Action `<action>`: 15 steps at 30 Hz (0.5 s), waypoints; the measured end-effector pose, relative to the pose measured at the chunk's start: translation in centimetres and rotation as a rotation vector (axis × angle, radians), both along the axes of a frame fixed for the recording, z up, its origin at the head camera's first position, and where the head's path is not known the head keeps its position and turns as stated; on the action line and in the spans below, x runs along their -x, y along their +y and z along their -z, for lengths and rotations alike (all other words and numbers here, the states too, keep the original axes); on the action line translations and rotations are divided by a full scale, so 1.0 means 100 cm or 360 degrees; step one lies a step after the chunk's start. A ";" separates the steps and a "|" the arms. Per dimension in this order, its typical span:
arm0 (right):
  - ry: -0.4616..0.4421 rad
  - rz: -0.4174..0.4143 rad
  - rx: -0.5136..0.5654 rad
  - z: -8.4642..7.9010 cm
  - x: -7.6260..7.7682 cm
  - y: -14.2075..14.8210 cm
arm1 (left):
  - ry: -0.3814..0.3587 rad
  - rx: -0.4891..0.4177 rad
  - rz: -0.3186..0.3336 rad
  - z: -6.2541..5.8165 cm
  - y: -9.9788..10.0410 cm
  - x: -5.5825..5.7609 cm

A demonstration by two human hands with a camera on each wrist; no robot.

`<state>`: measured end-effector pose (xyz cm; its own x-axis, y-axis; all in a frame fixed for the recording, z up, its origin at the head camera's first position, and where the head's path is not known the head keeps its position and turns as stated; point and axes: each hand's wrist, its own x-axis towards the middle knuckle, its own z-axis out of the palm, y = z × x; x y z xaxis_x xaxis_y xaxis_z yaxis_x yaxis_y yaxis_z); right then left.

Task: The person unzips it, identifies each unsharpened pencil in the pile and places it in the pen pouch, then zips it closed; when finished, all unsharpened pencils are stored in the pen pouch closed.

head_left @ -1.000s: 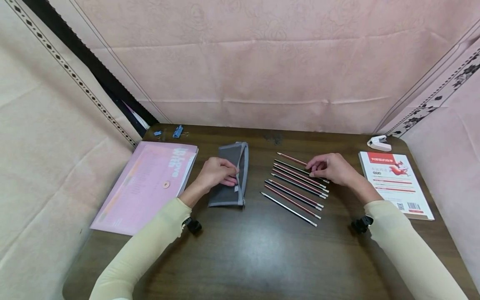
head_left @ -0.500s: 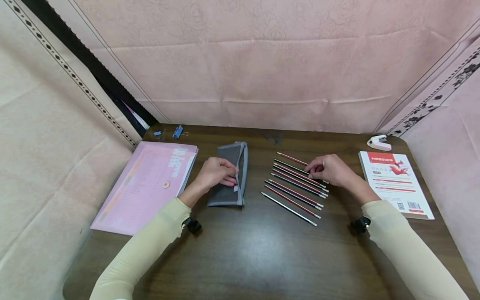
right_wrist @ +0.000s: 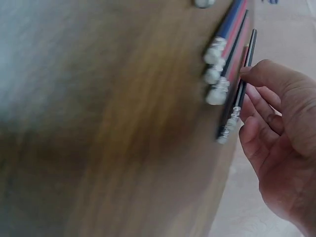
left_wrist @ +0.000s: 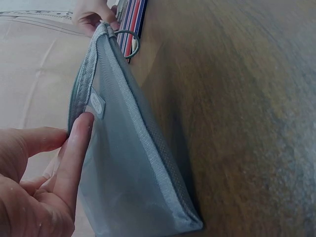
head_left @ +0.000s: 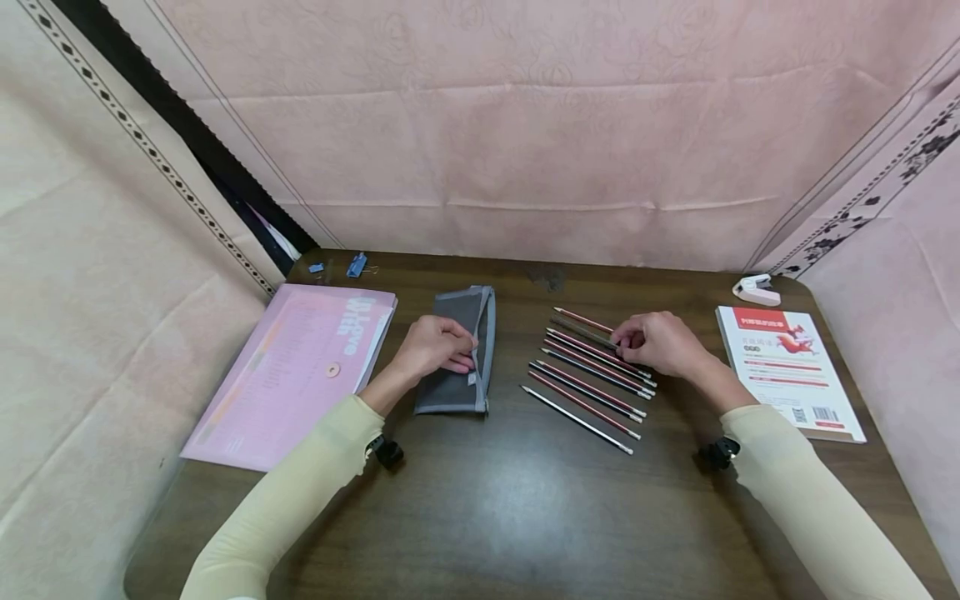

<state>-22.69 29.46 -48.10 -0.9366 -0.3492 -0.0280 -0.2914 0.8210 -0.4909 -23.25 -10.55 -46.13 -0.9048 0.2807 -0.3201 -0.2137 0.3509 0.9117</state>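
Observation:
My left hand (head_left: 438, 343) pinches the zipped edge of a grey pencil case (head_left: 447, 393) lying on the table. In the left wrist view, thumb and fingers grip that edge near a small label (left_wrist: 98, 102), and the case's sheer side stands up from the wood. Further right, my right hand (head_left: 658, 343) pinches a dark pencil (right_wrist: 250, 49) between thumb and fingers, near its eraser end. Several dark and red-striped pencils (head_left: 581, 422) lie side by side below that hand, white eraser ends toward the right. One red pencil (head_left: 581, 317) lies beyond the pinched one.
A pink folder (head_left: 300, 375) lies at the left, with blue binder clips (head_left: 357, 265) behind it. On the right are a white book (head_left: 787, 375) and a white stapler (head_left: 756, 290). Small dark items (head_left: 551, 277) lie near the back edge. Pink cloth (head_left: 525, 167) hangs behind the table.
My right hand has shifted slightly, and the dark pencil in its fingers now looks blurred and moved from its place in the row. My left hand stays on the pencil case.

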 end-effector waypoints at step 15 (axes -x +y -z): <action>-0.0205 0.0062 0.0688 -0.035 -0.009 -0.014 | -0.0003 0.0045 0.0006 -0.001 0.000 0.001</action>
<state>-21.80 28.03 -44.61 -0.9477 -0.3191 -0.0047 -0.1783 0.5414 -0.8216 -23.34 -10.60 -46.05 -0.9031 0.2751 -0.3299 -0.2142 0.3771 0.9010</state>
